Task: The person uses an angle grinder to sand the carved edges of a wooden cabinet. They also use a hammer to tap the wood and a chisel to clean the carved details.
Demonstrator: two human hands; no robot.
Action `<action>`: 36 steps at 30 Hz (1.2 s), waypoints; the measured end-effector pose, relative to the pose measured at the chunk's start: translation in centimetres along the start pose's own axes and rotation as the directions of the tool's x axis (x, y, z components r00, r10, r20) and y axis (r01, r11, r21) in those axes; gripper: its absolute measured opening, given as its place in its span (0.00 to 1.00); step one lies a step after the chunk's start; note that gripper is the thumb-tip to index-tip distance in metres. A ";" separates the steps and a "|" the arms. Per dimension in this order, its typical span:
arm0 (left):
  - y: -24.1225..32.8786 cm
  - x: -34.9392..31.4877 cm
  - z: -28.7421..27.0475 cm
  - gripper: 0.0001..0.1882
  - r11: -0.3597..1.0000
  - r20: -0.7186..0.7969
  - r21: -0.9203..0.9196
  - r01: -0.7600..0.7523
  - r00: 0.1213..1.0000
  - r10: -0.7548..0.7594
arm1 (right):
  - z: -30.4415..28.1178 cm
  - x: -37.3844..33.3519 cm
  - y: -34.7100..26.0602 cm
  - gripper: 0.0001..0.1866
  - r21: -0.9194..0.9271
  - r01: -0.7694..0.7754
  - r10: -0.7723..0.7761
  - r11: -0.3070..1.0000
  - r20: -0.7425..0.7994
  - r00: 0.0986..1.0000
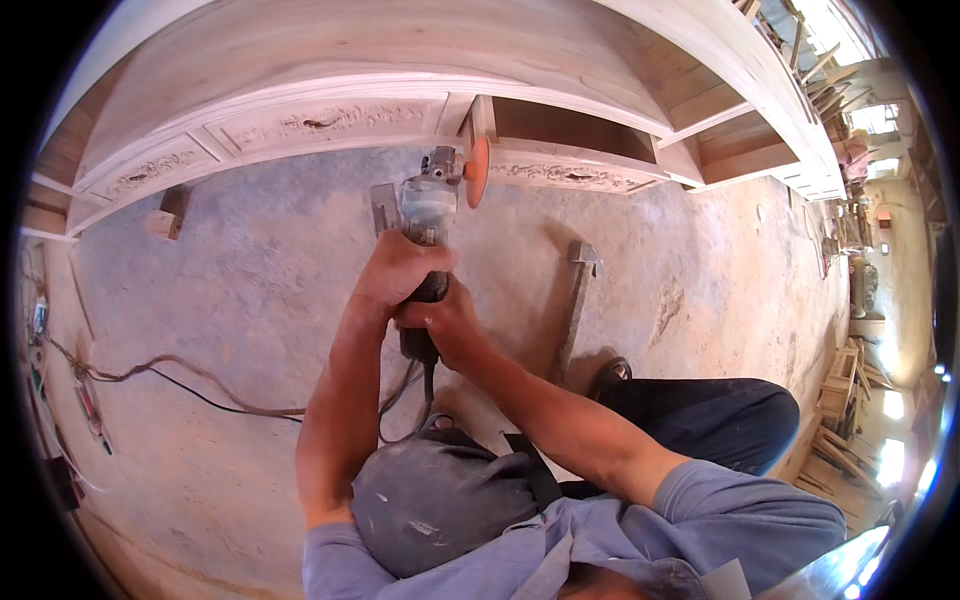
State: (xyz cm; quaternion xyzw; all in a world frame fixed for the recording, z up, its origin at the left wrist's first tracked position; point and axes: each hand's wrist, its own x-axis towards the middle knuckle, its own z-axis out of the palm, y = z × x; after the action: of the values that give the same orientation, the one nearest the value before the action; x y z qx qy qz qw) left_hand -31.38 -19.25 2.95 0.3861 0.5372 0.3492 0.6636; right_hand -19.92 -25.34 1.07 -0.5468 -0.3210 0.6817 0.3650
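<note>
Both my hands are closed around an angle grinder with a grey metal head and a dark body. My left hand grips it just behind the head. Lower down, my right hand wraps the rear of the body, where a black cord leaves it. An orange sanding disc stands edge-on at the head's right side. It is close to the left end of a carved drawer front, which sits out from a pale wooden cabinet; whether they touch I cannot tell.
More carved drawer fronts line the cabinet to the left. On the concrete floor are a wooden block, a long bar with a metal end and a trailing cord. Wood pieces lean along the right wall.
</note>
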 end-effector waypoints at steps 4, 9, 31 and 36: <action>-2.8 2.6 -0.9 0.12 0.994 0.030 -0.033 0.101 0.994 -0.100 | 0.2 1.3 0.6 0.15 0.093 -0.082 0.085 0.992 -0.028 0.996; -1.8 1.5 -0.8 0.14 1.000 0.021 0.015 0.012 1.000 -0.012 | 0.5 0.2 -0.5 0.16 0.031 -0.036 0.037 0.999 -0.023 0.999; -3.0 2.1 -1.1 0.11 0.997 0.046 -0.046 0.066 0.997 -0.064 | 1.0 0.9 0.6 0.14 -0.050 -0.045 0.041 0.998 -0.080 0.996; -3.5 3.1 -1.7 0.11 0.989 0.041 0.007 0.148 0.988 -0.148 | 0.9 1.5 1.0 0.17 0.038 -0.103 0.105 0.994 -0.036 0.994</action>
State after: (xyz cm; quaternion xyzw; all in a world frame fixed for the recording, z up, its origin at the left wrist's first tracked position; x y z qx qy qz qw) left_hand -32.33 -17.89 -1.71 0.3537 0.5511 0.2900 0.6979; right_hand -21.16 -24.66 -0.33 -0.5688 -0.2727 0.6951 0.3449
